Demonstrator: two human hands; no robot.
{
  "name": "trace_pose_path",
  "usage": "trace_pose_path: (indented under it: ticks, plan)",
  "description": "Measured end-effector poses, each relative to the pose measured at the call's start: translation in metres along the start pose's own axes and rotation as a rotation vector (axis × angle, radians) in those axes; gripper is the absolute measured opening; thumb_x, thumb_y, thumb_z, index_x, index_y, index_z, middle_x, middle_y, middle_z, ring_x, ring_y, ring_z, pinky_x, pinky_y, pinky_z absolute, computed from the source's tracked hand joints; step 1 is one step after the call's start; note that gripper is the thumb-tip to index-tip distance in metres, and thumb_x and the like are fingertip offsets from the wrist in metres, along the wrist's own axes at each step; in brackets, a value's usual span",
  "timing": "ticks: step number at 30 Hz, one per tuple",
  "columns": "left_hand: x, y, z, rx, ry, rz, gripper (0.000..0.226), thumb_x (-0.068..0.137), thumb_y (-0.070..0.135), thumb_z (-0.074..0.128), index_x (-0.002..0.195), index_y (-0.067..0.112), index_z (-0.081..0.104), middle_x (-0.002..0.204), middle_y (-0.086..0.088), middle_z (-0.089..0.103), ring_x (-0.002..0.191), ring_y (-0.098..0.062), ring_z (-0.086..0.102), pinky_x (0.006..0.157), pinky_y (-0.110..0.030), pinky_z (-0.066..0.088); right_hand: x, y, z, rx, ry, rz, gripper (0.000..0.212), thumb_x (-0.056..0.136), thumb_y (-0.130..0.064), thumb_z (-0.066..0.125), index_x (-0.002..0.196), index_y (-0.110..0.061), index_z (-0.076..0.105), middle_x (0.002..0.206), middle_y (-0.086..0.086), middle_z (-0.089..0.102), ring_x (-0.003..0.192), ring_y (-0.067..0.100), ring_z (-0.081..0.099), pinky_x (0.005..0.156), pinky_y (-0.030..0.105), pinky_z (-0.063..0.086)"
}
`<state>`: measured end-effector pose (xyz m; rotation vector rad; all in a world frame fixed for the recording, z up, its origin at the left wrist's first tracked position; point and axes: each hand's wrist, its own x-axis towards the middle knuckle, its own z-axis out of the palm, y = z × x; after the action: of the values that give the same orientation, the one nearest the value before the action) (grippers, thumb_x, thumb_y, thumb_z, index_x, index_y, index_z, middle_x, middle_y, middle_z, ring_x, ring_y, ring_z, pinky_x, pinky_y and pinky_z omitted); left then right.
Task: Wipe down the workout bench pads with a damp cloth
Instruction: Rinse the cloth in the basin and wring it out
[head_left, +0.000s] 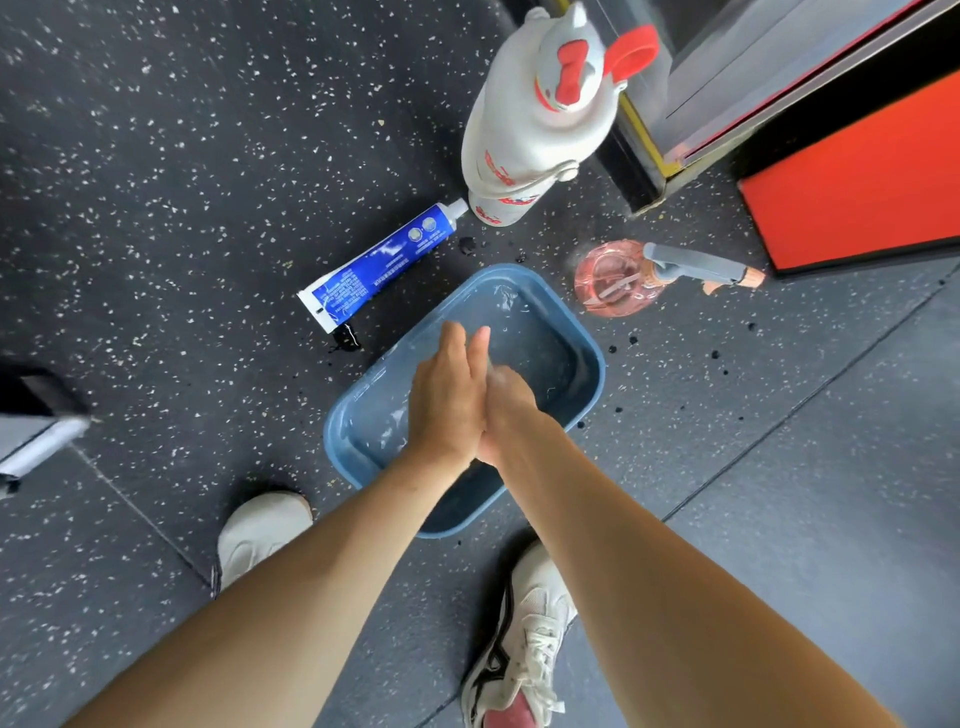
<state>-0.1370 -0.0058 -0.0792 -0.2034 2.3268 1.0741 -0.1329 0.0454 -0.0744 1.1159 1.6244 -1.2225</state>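
Pressing together above the water-filled basin (587, 374) on the floor (156, 208), the left hand (447, 395), fingers straight, met the right hand (511, 410), its curl unclear, likely squeezing a pale scrap (497, 372), perhaps the cloth, so drips fell back in. The red pad (857, 182) lay well apart.

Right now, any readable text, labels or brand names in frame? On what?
Blue tube: white print along its side, too small to read.
White bottle: red lettering near the base, too blurred to read.
Pink spray bottle and basin: no text visible.
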Motion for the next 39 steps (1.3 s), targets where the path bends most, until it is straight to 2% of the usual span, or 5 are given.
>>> trace_pose_path:
  ticks: [4,17,28,32,39]
  plan:
    - [0.013,-0.006,0.010,0.014,-0.089,-0.085,0.036,0.102,0.032,0.036,0.078,0.009,0.050,0.084,-0.015,0.060,0.089,-0.034,0.056,0.068,-0.033,0.034,0.010,0.009,0.001,0.662,0.003,0.145,0.040,0.102,-0.024,0.036,0.132,-0.001,0.047,0.095,0.001,0.057,0.072,0.015,0.053,0.055,0.020,0.044]
    - [0.016,-0.044,-0.029,0.003,-0.484,-0.191,0.043,0.098,0.014,0.048,0.140,0.017,0.039,0.103,-0.005,0.056,0.080,-0.017,0.058,0.055,-0.024,0.051,-0.011,0.024,-0.042,-0.602,0.373,-0.244,0.010,0.093,0.000,0.053,0.100,-0.003,0.060,0.100,0.015,0.066,0.093,0.029,0.065,0.072,0.032,0.051]
    - [0.016,-0.049,-0.011,0.764,-0.610,0.081,0.039,0.081,0.044,0.070,0.075,0.009,0.056,0.086,0.000,0.048,0.074,-0.018,0.050,0.067,-0.029,0.041,-0.003,0.020,-0.029,-0.272,0.520,-0.317,0.018,0.103,-0.025,0.034,0.100,-0.011,0.045,0.079,0.010,0.057,0.072,0.027,0.047,0.061,0.032,0.028]
    - [0.011,-0.059,-0.011,0.369,-0.347,-0.163,0.040,0.084,0.022,0.070,0.052,0.008,0.050,0.051,0.004,0.047,0.049,-0.015,0.045,0.046,-0.020,0.038,0.003,0.022,-0.038,-0.502,0.581,-0.243,0.024,0.105,-0.026,0.028,0.109,-0.007,0.043,0.078,0.007,0.062,0.066,0.025,0.055,0.053,0.031,0.031]
    - [0.010,-0.059,-0.012,0.444,-0.483,-0.046,0.057,0.091,0.009,0.059,0.138,0.020,0.029,0.109,-0.007,0.063,0.091,-0.027,0.065,0.077,-0.035,0.054,0.000,0.024,-0.019,-0.747,0.467,-0.459,0.031,0.094,0.007,0.037,0.121,-0.007,0.043,0.096,0.014,0.060,0.082,0.031,0.063,0.063,0.033,0.044]
